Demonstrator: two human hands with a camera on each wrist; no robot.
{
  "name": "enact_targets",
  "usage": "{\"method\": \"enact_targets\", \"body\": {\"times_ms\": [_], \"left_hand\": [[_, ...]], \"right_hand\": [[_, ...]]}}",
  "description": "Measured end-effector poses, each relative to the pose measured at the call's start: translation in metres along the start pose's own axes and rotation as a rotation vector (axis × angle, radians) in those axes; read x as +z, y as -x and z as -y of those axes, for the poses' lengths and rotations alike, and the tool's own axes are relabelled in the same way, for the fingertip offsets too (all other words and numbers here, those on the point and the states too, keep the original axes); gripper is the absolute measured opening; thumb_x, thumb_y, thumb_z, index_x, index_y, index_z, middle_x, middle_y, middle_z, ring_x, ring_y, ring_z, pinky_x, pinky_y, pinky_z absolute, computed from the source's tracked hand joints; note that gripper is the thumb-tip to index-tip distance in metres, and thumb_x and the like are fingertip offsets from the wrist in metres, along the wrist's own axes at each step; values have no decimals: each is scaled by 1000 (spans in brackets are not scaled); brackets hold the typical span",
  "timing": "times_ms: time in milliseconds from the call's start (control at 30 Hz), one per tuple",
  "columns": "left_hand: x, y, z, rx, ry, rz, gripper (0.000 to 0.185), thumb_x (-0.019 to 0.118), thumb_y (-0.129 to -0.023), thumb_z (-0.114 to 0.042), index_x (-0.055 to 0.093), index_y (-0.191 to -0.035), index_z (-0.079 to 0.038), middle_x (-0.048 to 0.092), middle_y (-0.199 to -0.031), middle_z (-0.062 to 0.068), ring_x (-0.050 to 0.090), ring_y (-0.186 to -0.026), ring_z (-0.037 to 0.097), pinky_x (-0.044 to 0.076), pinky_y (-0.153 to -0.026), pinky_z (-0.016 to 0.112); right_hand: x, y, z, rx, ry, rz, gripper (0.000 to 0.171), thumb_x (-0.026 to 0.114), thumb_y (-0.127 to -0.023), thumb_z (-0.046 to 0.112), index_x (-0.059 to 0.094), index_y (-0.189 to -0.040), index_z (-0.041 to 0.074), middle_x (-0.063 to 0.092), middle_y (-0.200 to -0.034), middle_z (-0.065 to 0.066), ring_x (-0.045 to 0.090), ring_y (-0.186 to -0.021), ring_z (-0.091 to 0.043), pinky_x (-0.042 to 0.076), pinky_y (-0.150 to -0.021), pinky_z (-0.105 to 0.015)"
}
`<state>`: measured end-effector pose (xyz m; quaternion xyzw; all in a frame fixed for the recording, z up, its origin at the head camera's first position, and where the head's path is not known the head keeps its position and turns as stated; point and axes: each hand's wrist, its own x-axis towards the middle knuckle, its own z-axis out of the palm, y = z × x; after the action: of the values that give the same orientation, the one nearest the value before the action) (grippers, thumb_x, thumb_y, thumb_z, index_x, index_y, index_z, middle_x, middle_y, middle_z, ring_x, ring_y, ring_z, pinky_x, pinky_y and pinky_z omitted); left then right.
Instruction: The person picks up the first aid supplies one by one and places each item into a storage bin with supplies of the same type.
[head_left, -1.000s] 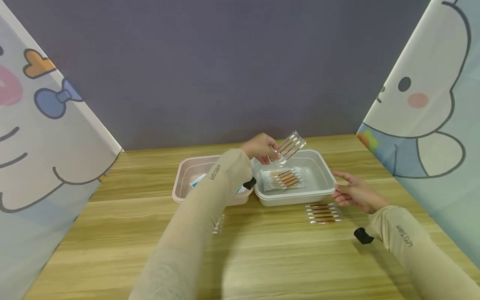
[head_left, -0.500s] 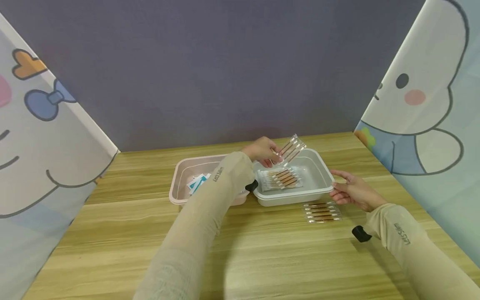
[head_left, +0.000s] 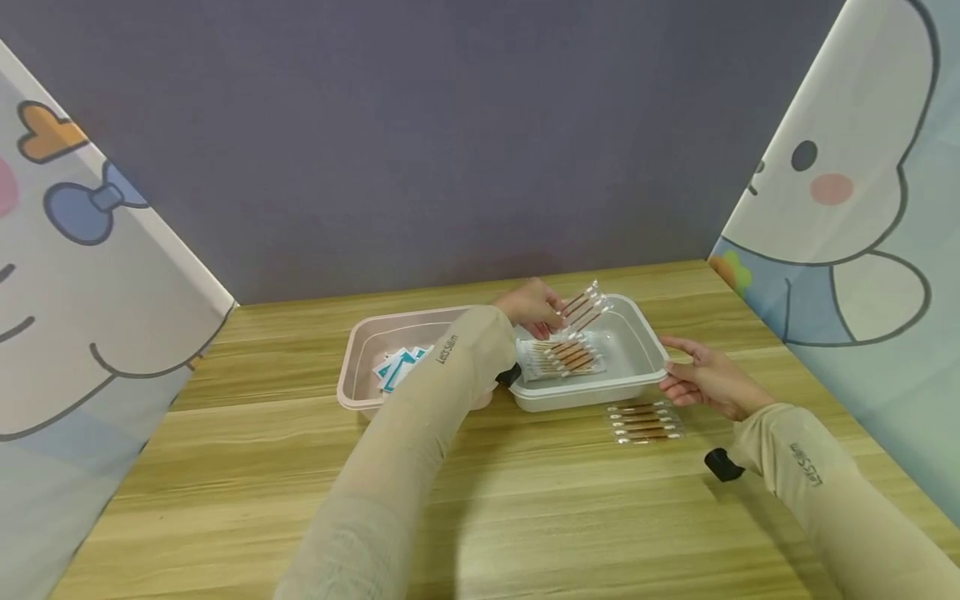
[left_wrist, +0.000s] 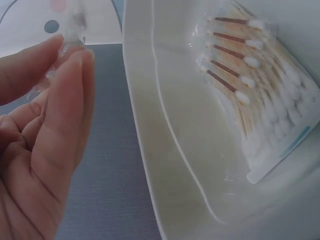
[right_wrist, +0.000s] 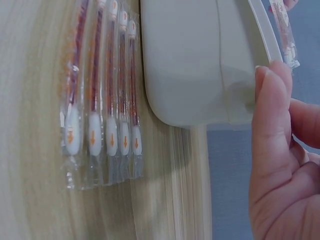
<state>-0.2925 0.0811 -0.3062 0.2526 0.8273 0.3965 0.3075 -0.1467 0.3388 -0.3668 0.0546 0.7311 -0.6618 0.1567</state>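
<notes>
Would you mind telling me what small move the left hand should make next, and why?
Probably lower and release. The left hand pinches a swab strip just above the white tray, where a swab pile already lies, and the right hand steadies the tray's rim.

Left hand (head_left: 534,307) raised, fingers pinched together – right hand (head_left: 708,382) low, fingers relaxed and outstretched

The head view looks forward and down from above at the bench (head_left: 525,500), both arms and two trays. The left wrist view sits very close, looking into the white tray (left_wrist: 175,150). The right wrist view, equally close, shows that tray's outer corner (right_wrist: 200,65), shared with both.
</notes>
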Motion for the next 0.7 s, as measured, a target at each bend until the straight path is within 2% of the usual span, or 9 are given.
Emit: {"method": "enact_targets", "body": {"times_ms": [133,233,600,700], "left_hand": [[0,-1,2,-22,19,-11,8,66,-89,-2,62,-94,4,62,-78,12,56,-54,14,53,-54,24],[0,-1,5,-44,23,-14,7,66,-89,-1,61,-90,3,61,-73,10,53,-50,13,49,-49,22],[-3,2,9,-65,-7,-26,11,65,-89,0,65,-99,6,58,-68,8,53,-52,13,49,-50,21],[-5,2,11,-85,-10,-10,13,65,-88,2,64,-100,5,56,-68,7,53,-53,14,49,-51,23]], "right_hand": [[1,-1,1,0,-13,3,71,44,-102,5,-7,-150,-1,68,-74,-5,64,-60,-9,55,-57,-23],[1,-1,1,0,-13,7,70,43,-102,5,-7,-150,-1,68,-74,-5,64,-60,-9,55,-56,-23],[0,-1,2,13,4,-4,69,42,-102,5,-6,-151,0,68,-75,-4,65,-61,-9,55,-58,-23],[1,-1,2,11,-1,-1,69,42,-102,5,-6,-151,0,68,-75,-4,64,-61,-9,55,-58,-23]]}}
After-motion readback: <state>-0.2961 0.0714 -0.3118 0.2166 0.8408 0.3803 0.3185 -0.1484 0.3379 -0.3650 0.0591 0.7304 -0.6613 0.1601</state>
